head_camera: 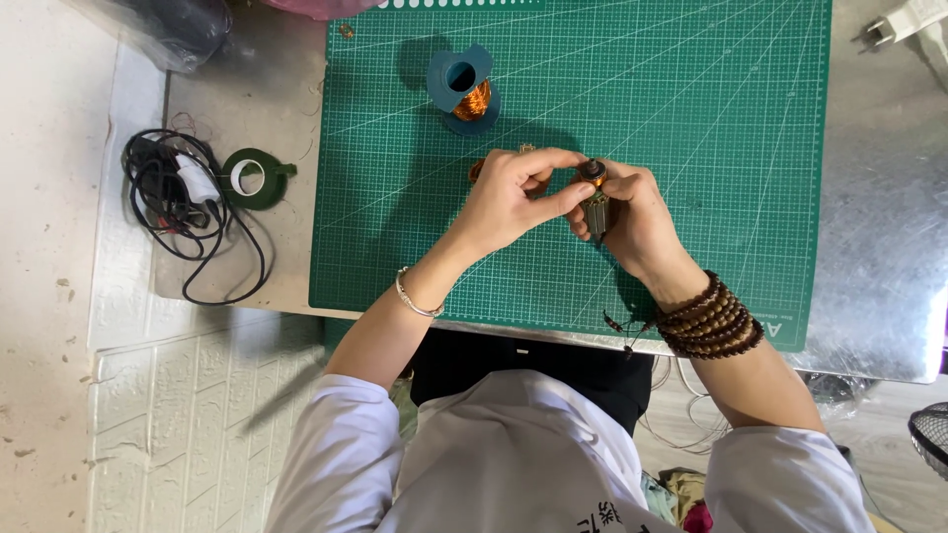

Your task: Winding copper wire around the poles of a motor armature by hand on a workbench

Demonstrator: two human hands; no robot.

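Nearest the body, above the green cutting mat, the right hand has its fingers wrapped around a small motor armature, held upright over the mat. The left hand pinches at its top end, thumb and forefinger closed there. Copper winding already shows on the armature; whether it is finished cannot be told. Farther off stands a blue spool of copper wire. At the tabletop's left edge lie a green tape roll and a black cable bundle.

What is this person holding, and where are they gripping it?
A small motor rotor: right hand wraps its body, left hand fingertips pinch near its top end.
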